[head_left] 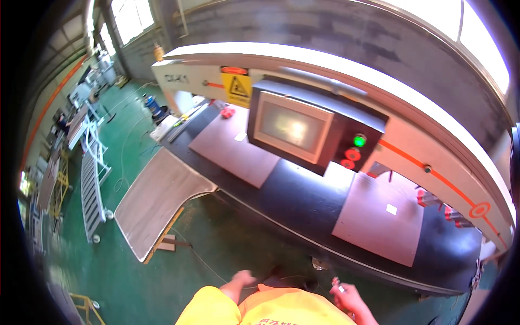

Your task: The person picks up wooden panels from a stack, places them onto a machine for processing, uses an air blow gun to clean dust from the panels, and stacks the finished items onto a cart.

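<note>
Right hand [352, 299] low in front of the body, fingers closed round a small red-and-silver object [336, 285], short of the bench's near edge. Left hand [245, 278] near the waist, blurred, fingers seemingly curled; cannot tell whether it holds anything. Ahead, a long black bench [303, 192] bears two brown panels: the right panel [368, 227] with a white label [391, 209], the left panel [216, 146] farther off. A pale beam [422, 142] with an orange stripe spans above the bench. From it a dark control box [330, 162] juts out, bearing a screen [294, 128], a lit green button [359, 140] and red buttons below; it covers part of the bench between the panels. Yellow warning sign [236, 88] beside the box. Off left, a curved-edged board [162, 197] meets the bench's front edge; a wheeled rack [93, 187] stands beyond, on green floor [132, 127]. Thin cable across the floor near the left hand.
</note>
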`<state>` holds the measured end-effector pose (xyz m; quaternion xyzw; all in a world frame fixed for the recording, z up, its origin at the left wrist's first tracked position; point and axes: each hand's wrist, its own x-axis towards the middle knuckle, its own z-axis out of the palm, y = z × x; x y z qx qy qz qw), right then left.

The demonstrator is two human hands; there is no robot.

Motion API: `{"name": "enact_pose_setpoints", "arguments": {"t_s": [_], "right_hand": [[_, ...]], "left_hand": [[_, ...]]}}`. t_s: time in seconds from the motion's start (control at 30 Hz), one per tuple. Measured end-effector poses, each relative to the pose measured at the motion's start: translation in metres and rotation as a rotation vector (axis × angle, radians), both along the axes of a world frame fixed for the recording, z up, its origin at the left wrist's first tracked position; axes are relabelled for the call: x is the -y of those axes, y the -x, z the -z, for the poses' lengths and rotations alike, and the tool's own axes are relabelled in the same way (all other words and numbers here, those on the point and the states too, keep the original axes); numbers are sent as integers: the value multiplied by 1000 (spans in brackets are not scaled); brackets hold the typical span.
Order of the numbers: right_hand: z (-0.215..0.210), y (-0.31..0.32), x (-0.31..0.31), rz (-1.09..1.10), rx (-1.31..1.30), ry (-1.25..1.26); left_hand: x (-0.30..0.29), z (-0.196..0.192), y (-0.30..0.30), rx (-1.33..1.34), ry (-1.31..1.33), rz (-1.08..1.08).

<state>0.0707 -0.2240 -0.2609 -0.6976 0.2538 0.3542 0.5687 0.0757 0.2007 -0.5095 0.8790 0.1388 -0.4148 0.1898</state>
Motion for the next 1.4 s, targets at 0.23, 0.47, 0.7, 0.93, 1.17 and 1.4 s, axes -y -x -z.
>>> {"name": "enact_pose_setpoints", "arguments": {"t_s": [0.23, 0.47, 0.7, 0.93, 1.17, 1.4], "right_hand": [[12, -88, -55, 50, 194, -127], [-13, -66, -169, -609, -9, -194], [28, -58, -126, -315, 46, -273], [65, -33, -86, -34, 23, -344], [89, -18, -99, 51, 37, -357], [26, -4, -186, -2, 53, -344]], "left_hand": [[-139, -49, 46, 105, -89, -640], [-78, -16, 52, 304, 202, -713], [-31, -7, 116, 172, 289, -627], [-51, -42, 185, 80, 67, -611], [-57, -65, 178, 96, 154, -609], [-92, -48, 148, 254, 291, -613]]}}
